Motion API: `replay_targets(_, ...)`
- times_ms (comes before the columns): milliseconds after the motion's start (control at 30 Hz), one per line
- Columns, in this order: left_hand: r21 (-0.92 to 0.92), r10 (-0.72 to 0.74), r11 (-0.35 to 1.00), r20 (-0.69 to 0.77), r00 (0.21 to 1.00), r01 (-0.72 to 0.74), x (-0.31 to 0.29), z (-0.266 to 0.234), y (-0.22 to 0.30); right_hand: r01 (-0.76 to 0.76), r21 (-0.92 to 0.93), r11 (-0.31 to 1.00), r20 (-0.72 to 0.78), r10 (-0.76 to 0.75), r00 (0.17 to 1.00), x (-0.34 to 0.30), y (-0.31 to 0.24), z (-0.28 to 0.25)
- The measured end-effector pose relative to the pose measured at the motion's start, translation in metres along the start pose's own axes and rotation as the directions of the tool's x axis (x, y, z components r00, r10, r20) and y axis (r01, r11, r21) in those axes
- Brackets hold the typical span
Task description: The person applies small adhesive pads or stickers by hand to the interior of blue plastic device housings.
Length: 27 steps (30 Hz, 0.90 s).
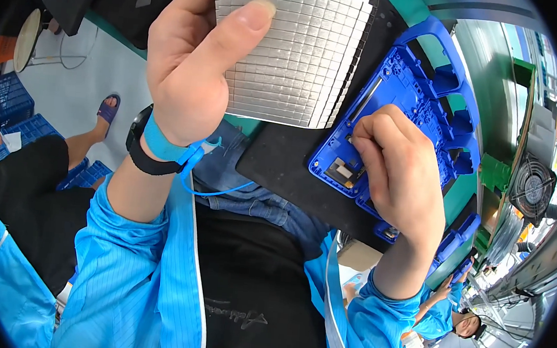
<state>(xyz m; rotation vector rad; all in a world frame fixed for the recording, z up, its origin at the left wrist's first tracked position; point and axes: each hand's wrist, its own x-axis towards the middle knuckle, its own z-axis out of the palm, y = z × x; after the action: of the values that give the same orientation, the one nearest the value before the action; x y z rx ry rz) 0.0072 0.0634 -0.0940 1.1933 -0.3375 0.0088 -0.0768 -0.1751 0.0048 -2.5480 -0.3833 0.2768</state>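
Note:
My left hand (191, 75) is closed on a sheet of small silvery square pads (301, 58), its thumb lying flat across the front. The sheet is held up in front of me, and a bare white strip shows at its upper edge. My right hand (406, 174) is over a blue plastic housing (406, 86) with a handle-like frame along its far side. Thumb and index finger are pinched together close to the housing's inner surface. Whatever sits between those fingertips is hidden or too small to make out. Near them, a dark and metallic part (343, 172) is set in the housing.
The housing lies on a black mat (280, 154) over a green bench. A blue wrist strap (163, 142) with a cord (215, 194) circles my left wrist. Another blue part (456, 240) and a black fan (532, 187) are at right. Co-workers sit at far left and lower right.

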Motion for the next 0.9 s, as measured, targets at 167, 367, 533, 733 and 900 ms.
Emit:
replay_targets(167, 0.016, -0.024, 1.0, -0.04, 0.999, 0.025, -0.002, 0.003, 0.002, -0.016, -0.014, 1.0, 0.025, 0.016, 1.0, 0.001, -0.001, -0.001)
replay_targets(367, -0.015, -0.055, 0.998, 0.016, 0.998, 0.055, 0.0, -0.002, 0.003, -0.125, -0.078, 0.989, 0.0, 0.126, 0.992, 0.001, -0.012, -0.001)
replay_targets(533, 0.016, -0.018, 1.0, -0.034, 0.999, 0.019, 0.0, 0.004, 0.003, -0.151, -0.143, 0.978, -0.07, 0.142, 0.987, -0.004, -0.012, 0.004)
replay_targets(733, 0.018, -0.022, 1.0, -0.02, 1.0, 0.022, -0.001, 0.001, 0.002, -0.118, -0.001, 0.993, -0.109, 0.117, 0.987, -0.019, -0.005, 0.0)
replay_targets(900, 0.065, 0.0, 0.998, -0.043, 0.999, 0.003, -0.003, 0.003, 0.003, -0.079, -0.026, 0.997, -0.084, 0.077, 0.994, -0.028, -0.003, 0.006)
